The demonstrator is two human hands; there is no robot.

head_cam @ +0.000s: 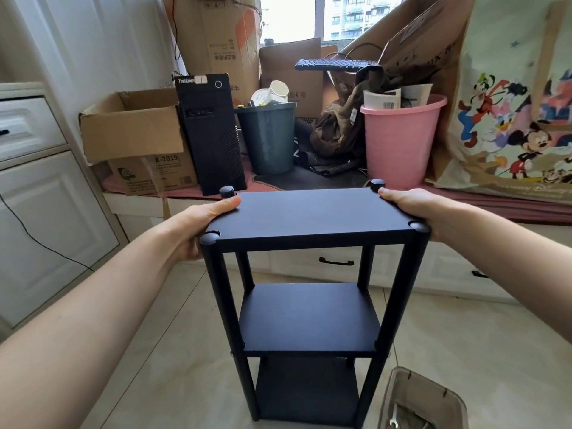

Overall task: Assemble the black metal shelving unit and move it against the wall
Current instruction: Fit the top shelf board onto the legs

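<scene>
Shelf: black three-tier metal shelving unit (312,274) upright on the tiled floor (464,351), in front of the window bench (526,209)
Left hand (198,226): grips top tier's left edge, thumb on top, fingers hidden underneath
Right hand (411,209): grips right edge, thumb on top, fingers hidden too
Cut off: bottom tier's front edge; clear plastic bin (424,400) at lower right, contents hard to make out
Readable: "ThinkCentre" on the black desktop tower (210,131); "X-2019" on the open brown cardboard box (136,140); "Disney" script on the cartoon-print tote bag (513,119)
Unreadable: print on the rear cartons
</scene>
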